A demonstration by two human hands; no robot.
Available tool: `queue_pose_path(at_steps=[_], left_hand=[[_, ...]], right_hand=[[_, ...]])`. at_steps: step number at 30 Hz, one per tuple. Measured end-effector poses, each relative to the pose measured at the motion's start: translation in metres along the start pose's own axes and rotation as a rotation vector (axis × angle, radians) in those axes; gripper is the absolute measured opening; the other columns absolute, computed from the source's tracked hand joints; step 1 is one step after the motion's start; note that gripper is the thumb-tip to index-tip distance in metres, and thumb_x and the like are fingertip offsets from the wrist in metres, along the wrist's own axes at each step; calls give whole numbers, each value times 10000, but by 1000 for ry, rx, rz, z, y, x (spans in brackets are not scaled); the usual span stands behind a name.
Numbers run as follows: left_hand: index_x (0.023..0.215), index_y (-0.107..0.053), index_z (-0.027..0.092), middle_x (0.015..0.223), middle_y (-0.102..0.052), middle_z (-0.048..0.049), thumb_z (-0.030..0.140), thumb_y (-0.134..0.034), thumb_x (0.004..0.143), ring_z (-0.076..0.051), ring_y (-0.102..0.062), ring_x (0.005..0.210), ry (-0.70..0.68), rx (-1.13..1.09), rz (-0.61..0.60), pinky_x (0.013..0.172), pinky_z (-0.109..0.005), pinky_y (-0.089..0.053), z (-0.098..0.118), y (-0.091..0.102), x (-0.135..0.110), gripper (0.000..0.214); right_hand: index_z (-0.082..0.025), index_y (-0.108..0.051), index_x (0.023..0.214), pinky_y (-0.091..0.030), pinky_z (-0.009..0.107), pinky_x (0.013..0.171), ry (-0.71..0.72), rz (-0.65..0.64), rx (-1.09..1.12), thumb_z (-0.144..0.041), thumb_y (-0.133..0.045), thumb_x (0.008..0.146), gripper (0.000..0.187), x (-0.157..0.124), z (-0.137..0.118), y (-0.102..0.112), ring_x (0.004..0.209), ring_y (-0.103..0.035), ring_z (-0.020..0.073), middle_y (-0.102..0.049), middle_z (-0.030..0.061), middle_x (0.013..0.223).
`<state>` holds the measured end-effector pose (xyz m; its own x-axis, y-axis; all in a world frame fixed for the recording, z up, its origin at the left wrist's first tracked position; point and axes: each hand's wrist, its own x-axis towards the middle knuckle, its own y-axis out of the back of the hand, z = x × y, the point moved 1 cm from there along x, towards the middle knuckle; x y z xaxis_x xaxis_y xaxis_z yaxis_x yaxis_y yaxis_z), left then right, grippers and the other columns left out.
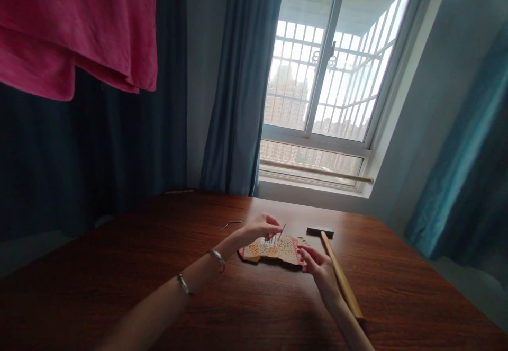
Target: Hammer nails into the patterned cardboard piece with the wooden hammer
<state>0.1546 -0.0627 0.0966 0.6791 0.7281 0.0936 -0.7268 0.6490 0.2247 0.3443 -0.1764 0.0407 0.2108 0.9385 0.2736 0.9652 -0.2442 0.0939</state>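
Observation:
A flat, irregularly edged board (257,249) with dark dots and yellow and pink patches lies on the table. Several thin metal nails (271,241) stand upright near its middle. Above them, my left hand (260,227) pinches a slim dark nail (283,230), which leans slightly. My right hand (319,267) is at the board's right end, thumb and fingers closed on the pink edge; the fingertips are partly hidden. Just right of that hand lies a hammer (342,274) with a wooden handle and dark head.
Loose nails (230,223) lie on the brown wooden table (190,287) behind my left forearm, and more (304,241) lie by the board's far right corner. Beyond the table are a blue curtain (242,102) and a barred window (305,86). A pink cloth (99,28) hangs at upper left.

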Motion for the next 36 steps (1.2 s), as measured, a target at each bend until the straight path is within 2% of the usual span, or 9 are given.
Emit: queue_pose_path(at_steps=[3,5,13,16,19,24,27,30,36], left_hand=[[722,-656,95,496,-497,26,401,-633,640,-69,-421,451,-29,-69,-61,431,-184,-312,0,-41,-7,317],[714,-658,98,517,-517,21,414,-622,652,-67,-423,453,-44,-73,-64,426,-182,-310,1,-55,-11,324],[753,-679,92,528,-547,8,422,-578,686,-63,-401,427,-98,9,55,405,-181,-289,-4,-69,-14,352],[749,-684,97,551,-564,-4,432,-560,700,-80,-436,469,-149,106,150,429,-184,-313,-2,-61,-9,361],[693,-664,109,531,-549,-2,443,-499,741,-99,-467,507,-238,197,389,479,-197,-341,-6,-34,2,375],[721,-649,121,612,-589,-27,380,-427,756,-138,-534,603,-207,215,621,556,-225,-388,-54,23,32,342],[775,-635,121,666,-612,-47,346,-392,761,-152,-557,635,-98,258,663,579,-237,-399,-93,42,43,332],[878,-604,122,693,-627,-53,342,-359,787,-156,-572,644,-53,336,667,601,-244,-404,-117,47,45,341],[821,-626,133,679,-644,-60,363,-309,823,-172,-593,675,-32,451,510,641,-256,-411,-120,36,41,392]], right_hand=[[-178,-696,929,-439,245,508,-26,-36,109,-454,-623,712,359,-5,-2,-12,680,-554,175,-666,81,826],[-190,-701,912,-431,230,505,-31,-43,156,-438,-630,714,325,-6,-2,-15,680,-543,163,-666,69,810],[-181,-679,970,-399,223,474,-27,31,170,-404,-662,691,358,-7,-5,-15,628,-529,150,-668,63,767],[-163,-671,968,-379,217,447,-13,41,150,-399,-654,694,362,-5,-2,-13,581,-513,132,-666,68,772],[-146,-668,927,-388,217,447,-19,92,122,-399,-646,693,345,-1,4,-6,578,-524,135,-661,69,741],[-137,-664,844,-425,235,457,11,174,53,-410,-622,696,313,12,8,3,592,-553,153,-668,84,748],[-138,-669,825,-464,262,502,46,158,13,-414,-623,689,311,27,10,0,648,-585,184,-669,81,731],[-135,-675,803,-484,292,566,88,118,-19,-425,-614,690,318,44,16,-8,681,-605,201,-675,84,743],[-141,-680,812,-476,311,649,139,39,-114,-431,-577,708,325,73,38,-33,711,-624,206,-692,88,752]])
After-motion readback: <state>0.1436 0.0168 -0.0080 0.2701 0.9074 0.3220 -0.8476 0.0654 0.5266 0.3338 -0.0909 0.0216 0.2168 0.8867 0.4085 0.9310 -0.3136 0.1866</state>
